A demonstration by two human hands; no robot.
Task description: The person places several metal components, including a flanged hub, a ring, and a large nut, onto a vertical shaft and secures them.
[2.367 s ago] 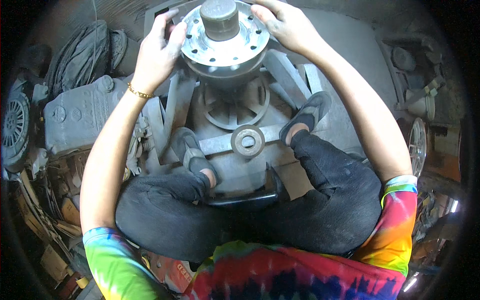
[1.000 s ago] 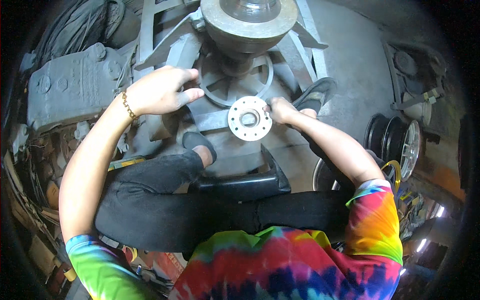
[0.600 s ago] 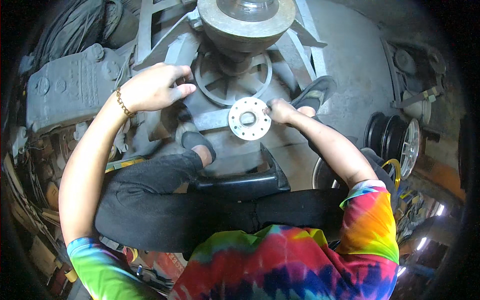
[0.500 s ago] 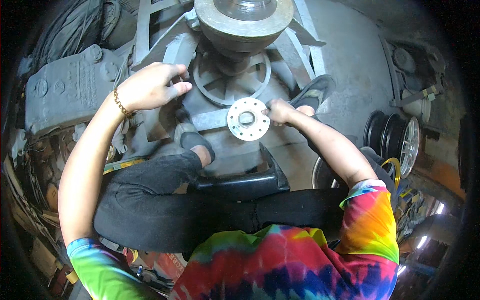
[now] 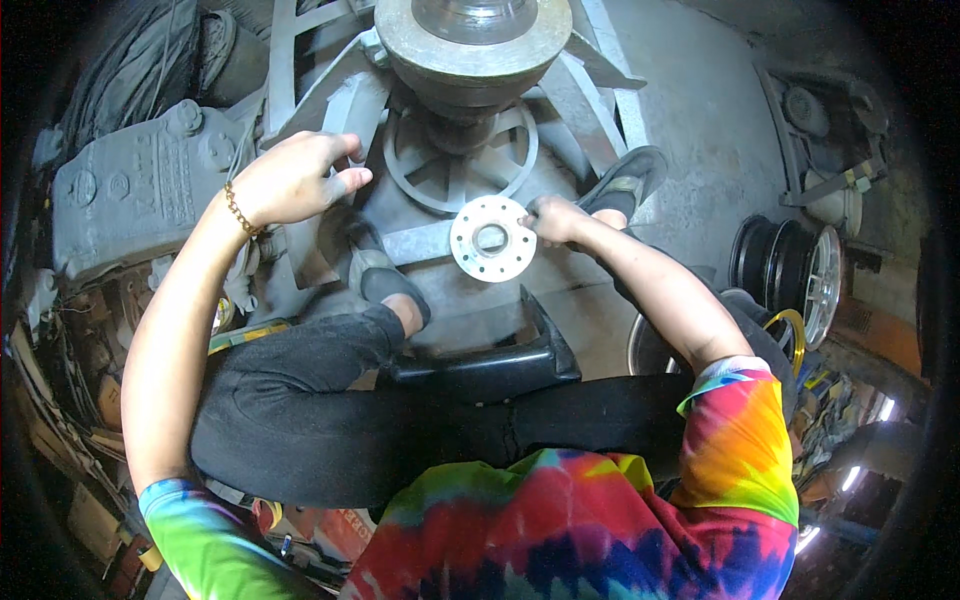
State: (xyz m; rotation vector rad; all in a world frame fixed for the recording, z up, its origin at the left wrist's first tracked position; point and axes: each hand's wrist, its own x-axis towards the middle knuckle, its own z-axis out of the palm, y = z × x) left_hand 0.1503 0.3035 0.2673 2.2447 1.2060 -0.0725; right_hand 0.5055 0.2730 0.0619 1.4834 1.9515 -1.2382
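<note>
While L hand (image 5: 298, 178) free, drilled mtl disc (image 5: 469, 243) in R hand (image 5: 557, 221).

Tie-dye shirt (image 5: 570, 520), 1 gold bracelet (image 5: 238, 208)

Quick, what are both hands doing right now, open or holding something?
Left hand: open, loosely curled, nothing seen in it.
Right hand: closed on the edge of a round silver disc with holes.

Wheel rims (image 5: 788, 270) right, grey casing (image 5: 145, 200) left
</note>
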